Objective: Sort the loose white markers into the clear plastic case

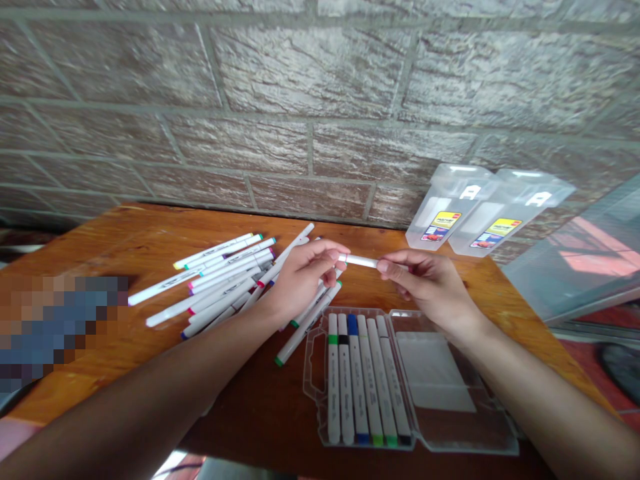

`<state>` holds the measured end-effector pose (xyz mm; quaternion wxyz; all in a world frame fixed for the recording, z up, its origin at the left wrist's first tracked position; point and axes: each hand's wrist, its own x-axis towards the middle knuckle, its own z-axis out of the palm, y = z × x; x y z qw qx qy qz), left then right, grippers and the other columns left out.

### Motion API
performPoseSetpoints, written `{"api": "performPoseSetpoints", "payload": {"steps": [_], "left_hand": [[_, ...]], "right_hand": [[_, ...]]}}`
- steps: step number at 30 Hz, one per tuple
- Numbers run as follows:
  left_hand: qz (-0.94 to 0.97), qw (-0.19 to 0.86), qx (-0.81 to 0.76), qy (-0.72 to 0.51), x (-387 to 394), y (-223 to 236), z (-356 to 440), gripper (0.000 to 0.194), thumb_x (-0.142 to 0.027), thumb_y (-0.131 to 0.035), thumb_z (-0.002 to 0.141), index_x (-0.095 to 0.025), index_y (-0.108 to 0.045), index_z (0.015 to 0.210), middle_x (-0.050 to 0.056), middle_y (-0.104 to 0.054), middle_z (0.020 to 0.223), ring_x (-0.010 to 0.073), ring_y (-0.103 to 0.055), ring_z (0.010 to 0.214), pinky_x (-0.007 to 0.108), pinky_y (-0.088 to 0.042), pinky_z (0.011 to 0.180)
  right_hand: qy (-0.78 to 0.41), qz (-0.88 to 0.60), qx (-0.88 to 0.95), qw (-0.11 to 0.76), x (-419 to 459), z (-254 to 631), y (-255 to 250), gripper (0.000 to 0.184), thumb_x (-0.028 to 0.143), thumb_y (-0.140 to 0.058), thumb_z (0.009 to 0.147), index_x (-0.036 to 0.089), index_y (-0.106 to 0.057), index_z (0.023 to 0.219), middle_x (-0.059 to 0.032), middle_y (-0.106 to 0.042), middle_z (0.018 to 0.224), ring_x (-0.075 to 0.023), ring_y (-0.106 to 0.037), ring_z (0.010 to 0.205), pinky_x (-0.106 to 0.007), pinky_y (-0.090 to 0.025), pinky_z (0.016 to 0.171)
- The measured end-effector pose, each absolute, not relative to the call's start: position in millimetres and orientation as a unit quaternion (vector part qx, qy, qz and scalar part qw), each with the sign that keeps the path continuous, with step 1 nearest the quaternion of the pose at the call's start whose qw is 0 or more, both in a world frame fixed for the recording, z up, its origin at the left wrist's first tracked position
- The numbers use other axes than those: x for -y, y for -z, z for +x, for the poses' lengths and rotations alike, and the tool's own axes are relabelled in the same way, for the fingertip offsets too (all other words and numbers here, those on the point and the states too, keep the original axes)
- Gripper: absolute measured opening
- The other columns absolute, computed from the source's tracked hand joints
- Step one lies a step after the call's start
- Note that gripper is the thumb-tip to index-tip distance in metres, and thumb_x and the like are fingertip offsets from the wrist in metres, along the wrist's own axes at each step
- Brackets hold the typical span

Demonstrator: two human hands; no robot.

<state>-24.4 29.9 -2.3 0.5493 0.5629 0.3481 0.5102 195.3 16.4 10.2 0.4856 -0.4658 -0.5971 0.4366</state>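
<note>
A white marker point(361, 261) is stretched level between my two hands above the table. My left hand point(307, 270) pinches its left end, and my right hand point(433, 280) grips the other end between thumb and fingers. Under and left of my left hand lies a loose pile of white markers point(225, 277) with coloured end caps. Below my hands an open clear plastic case point(450, 427) rests on the table. Several markers point(363, 387) stand side by side in its left half; the right half, with a pale label panel, holds none.
Two translucent plastic containers point(463, 213) with yellow and blue labels stand at the back right, against the brick wall point(310, 147). The wooden table point(150, 227) reaches back to that wall. A blurred-out patch point(60, 333) covers the left edge of view.
</note>
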Motion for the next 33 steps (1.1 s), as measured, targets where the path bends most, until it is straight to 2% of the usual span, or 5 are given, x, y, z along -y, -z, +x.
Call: {"api": "performPoseSetpoints", "payload": {"steps": [5, 11, 17, 24, 33], "left_hand": [[0.529, 0.57, -0.338, -0.53, -32.5, 2.7, -24.6, 0.023, -0.036, -0.072, 0.086, -0.014, -0.075, 0.092, 0.003, -0.067, 0.075, 0.0103, -0.054, 0.053, 0.026, -0.043, 0.054], [0.496, 0.584, -0.327, -0.553, -37.4, 8.8, -25.8, 0.021, -0.033, -0.072, 0.085, -0.014, -0.076, 0.092, 0.003, -0.067, 0.072, 0.0104, -0.054, 0.053, 0.025, -0.042, 0.053], [0.47, 0.589, -0.33, -0.568, -38.7, 9.8, -26.0, 0.018, -0.03, -0.071, 0.085, -0.013, -0.076, 0.09, 0.003, -0.066, 0.07, 0.0099, -0.054, 0.054, 0.023, -0.042, 0.052], [0.465, 0.594, -0.32, -0.573, -39.1, 10.7, -26.3, 0.018, -0.029, -0.071, 0.087, -0.013, -0.077, 0.091, 0.003, -0.066, 0.071, 0.0092, -0.055, 0.053, 0.023, -0.041, 0.052], [0.461, 0.596, -0.323, -0.573, -39.1, 9.7, -27.1, 0.019, -0.03, -0.073, 0.086, -0.013, -0.078, 0.093, 0.003, -0.066, 0.072, 0.0093, -0.054, 0.054, 0.023, -0.041, 0.052]], "right_hand": [[-0.46, -0.468, 0.573, 0.492, -16.2, 195.2, -9.5, 0.031, 0.045, -0.09, 0.07, 0.019, -0.081, 0.084, -0.0014, -0.071, 0.068, -0.0076, -0.044, 0.047, -0.023, -0.031, 0.042], [-0.487, -0.459, 0.546, 0.504, -16.6, 196.6, -8.3, 0.028, 0.043, -0.089, 0.073, 0.021, -0.082, 0.087, -0.0012, -0.071, 0.07, -0.0078, -0.045, 0.047, -0.022, -0.034, 0.041], [-0.514, -0.451, 0.508, 0.524, -16.6, 194.7, -13.1, 0.027, 0.042, -0.09, 0.07, 0.021, -0.082, 0.083, -0.0026, -0.073, 0.071, -0.0081, -0.048, 0.047, -0.021, -0.038, 0.039], [-0.546, -0.437, 0.48, 0.529, -14.8, 196.9, -13.9, 0.023, 0.036, -0.087, 0.075, 0.021, -0.083, 0.092, -0.0047, -0.077, 0.079, -0.0088, -0.054, 0.051, -0.02, -0.043, 0.042], [-0.557, -0.428, 0.473, 0.531, -13.2, 194.5, -17.3, 0.018, 0.03, -0.083, 0.077, 0.021, -0.083, 0.093, -0.0038, -0.077, 0.076, -0.0093, -0.056, 0.052, -0.02, -0.044, 0.043]]}}
